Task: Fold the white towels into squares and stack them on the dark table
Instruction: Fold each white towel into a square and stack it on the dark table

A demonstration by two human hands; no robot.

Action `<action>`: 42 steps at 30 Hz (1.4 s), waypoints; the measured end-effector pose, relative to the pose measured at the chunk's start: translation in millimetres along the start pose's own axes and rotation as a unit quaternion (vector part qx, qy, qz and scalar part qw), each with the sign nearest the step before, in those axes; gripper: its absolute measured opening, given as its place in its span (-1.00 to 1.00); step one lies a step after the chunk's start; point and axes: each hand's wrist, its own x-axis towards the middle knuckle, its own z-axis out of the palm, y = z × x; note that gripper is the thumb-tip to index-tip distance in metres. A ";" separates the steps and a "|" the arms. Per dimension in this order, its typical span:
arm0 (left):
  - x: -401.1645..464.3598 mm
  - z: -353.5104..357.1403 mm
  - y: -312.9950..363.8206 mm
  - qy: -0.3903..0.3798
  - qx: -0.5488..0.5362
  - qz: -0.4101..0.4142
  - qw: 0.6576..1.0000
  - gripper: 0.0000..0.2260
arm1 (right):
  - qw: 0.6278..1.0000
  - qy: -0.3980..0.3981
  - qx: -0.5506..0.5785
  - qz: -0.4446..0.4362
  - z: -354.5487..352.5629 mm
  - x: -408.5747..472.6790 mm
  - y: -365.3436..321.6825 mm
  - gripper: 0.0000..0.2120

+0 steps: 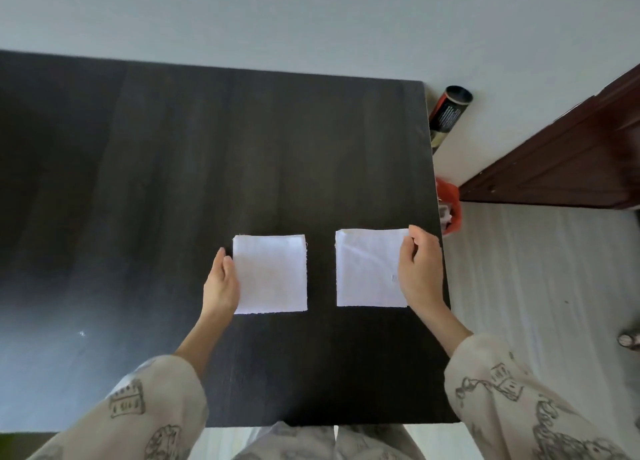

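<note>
Printed cream sleeves (pixel 152 400) are framing the dark wooden table (pixel 173 182). Left hand (pixel 221 283), fingers straight, is touching the left folded white towel square (pixel 273 276); right hand (pixel 420 269) is apparently pinching the right square (pixel 367 269) (folding done, stacking pending).

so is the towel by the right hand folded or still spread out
Folded: the right towel lies as a small flat square on the dark table, layered edges showing along its top.
</note>
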 end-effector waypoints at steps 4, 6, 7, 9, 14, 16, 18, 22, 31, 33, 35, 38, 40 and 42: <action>-3.6 6.4 0.0 -0.018 -0.001 -0.006 1.000 -0.63 | 0.982 -0.089 0.068 0.150 4.5 3.4 27.6 -0.71; -6.6 9.5 2.4 -0.025 -0.005 -0.008 1.000 -0.70 | 0.970 -0.135 0.097 0.176 6.4 -1.3 28.7 -0.66; -7.4 10.2 3.1 -0.027 -0.005 -0.009 1.000 -0.72 | 0.963 -0.152 0.117 0.188 6.3 -4.4 25.3 -0.61; -7.2 10.9 5.6 -0.036 -0.007 -0.010 0.999 -0.72 | 0.951 -0.164 0.151 0.213 6.2 -6.7 17.5 -0.56; -3.0 13.7 12.0 -0.071 0.008 0.005 0.997 -0.70 | 0.936 -0.187 0.183 0.234 6.2 -6.7 3.2 -0.56; -3.1 17.0 15.0 -0.088 0.008 0.005 0.996 -0.70 | 0.929 -0.207 0.195 0.235 8.8 -8.9 -1.9 -0.54; -3.5 21.2 18.7 -0.105 0.009 0.009 0.994 -0.68 | 0.927 -0.224 0.197 0.229 10.8 -11.1 -8.7 -0.55; -4.2 22.1 23.5 -0.131 0.006 0.006 0.991 -0.63 | 0.923 -0.244 0.198 0.223 9.3 -13.9 -13.8 -0.57; -4.5 17.6 13.5 -0.118 -0.026 -0.030 0.992 -0.55 | 0.912 -0.230 0.212 0.265 3.7 -19.0 -6.8 -0.58; -10.5 19.2 15.9 -0.055 -0.060 -0.042 0.996 -0.66 | 0.911 -0.202 0.215 0.289 3.6 -21.5 -6.9 -0.57; -13.2 18.9 15.6 0.046 -0.154 -0.106 0.981 -0.70 | 0.905 -0.154 0.220 0.330 2.9 -27.3 -5.7 -0.60; -28.1 13.5 18.0 0.097 -0.294 -0.227 0.923 -0.71 | 0.834 -0.089 0.303 0.452 2.7 -40.8 -1.2 -0.60; -39.1 14.0 14.6 0.059 -0.366 -0.296 0.880 -0.76 | 0.730 -0.073 0.412 0.540 -0.3 -48.2 -3.9 -0.53; -50.2 14.5 15.9 0.005 -0.407 -0.340 0.848 -0.76 | 0.644 -0.073 0.488 0.585 -5.3 -51.2 -10.9 -0.47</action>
